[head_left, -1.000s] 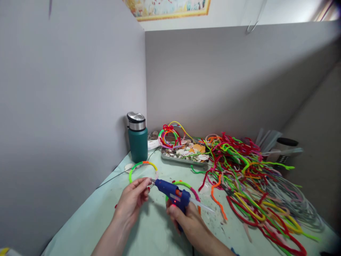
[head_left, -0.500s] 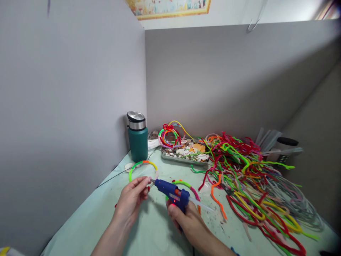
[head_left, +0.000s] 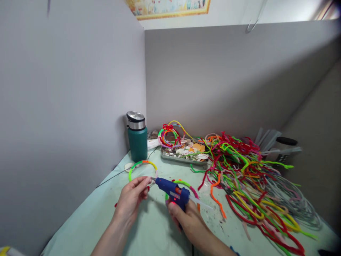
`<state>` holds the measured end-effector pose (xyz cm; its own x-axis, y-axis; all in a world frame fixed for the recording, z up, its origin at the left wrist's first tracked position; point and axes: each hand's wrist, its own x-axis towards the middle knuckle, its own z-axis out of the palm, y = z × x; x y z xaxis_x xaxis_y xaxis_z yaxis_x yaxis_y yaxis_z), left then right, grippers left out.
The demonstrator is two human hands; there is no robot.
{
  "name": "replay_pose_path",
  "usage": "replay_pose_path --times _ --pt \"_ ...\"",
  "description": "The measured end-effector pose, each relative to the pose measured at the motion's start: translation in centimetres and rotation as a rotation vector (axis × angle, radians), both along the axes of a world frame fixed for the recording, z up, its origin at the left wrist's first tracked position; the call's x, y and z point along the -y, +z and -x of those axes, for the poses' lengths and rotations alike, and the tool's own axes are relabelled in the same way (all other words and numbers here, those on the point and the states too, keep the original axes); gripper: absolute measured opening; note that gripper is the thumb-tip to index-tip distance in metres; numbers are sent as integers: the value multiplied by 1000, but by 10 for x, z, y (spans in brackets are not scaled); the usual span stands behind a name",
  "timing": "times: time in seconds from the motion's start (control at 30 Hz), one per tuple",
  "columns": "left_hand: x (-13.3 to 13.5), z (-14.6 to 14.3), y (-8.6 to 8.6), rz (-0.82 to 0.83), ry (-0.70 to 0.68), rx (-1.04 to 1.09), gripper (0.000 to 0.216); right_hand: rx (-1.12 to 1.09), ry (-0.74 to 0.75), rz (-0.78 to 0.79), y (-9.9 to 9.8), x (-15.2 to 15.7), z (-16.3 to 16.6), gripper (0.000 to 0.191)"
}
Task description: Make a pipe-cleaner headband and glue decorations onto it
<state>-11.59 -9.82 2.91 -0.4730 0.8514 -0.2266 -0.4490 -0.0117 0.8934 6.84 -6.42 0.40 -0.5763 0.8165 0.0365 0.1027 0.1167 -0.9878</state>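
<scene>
My left hand (head_left: 132,199) pinches the lower end of a multicoloured pipe-cleaner ring (head_left: 136,164), which stands up from the fingers in green, orange, yellow and pink. Wrapped round the handle of a blue hot glue gun (head_left: 173,191) is my right hand (head_left: 183,217). The gun's nozzle points left and meets the ring near my left fingertips; whether it touches cannot be made out. A clear glue stick (head_left: 201,202) pokes out of the gun's rear, and a red light glows on its side. Behind the gun lies a second multicoloured ring (head_left: 193,189), partly hidden.
A green bottle (head_left: 137,144) stands at the back left. Beside it a metal tray (head_left: 183,160) holds shells and a bundle of coloured rings (head_left: 169,136). A tangled heap of pipe cleaners (head_left: 239,160) spreads over the right side. Grey partitions (head_left: 207,78) bound the table.
The glue gun has shifted very slightly at my left fingertips. Both hands keep their hold and otherwise stay almost in place.
</scene>
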Motion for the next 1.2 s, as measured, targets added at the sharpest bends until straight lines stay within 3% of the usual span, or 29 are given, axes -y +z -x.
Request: replay_pose_path --times 0.27,1.2 --pt "-1 0 -2 -9 13 2 31 27 29 35 9 2 -2 40" --pt "-1 0 1 -3 18 -46 31 54 11 -7 9 1 -2 35"
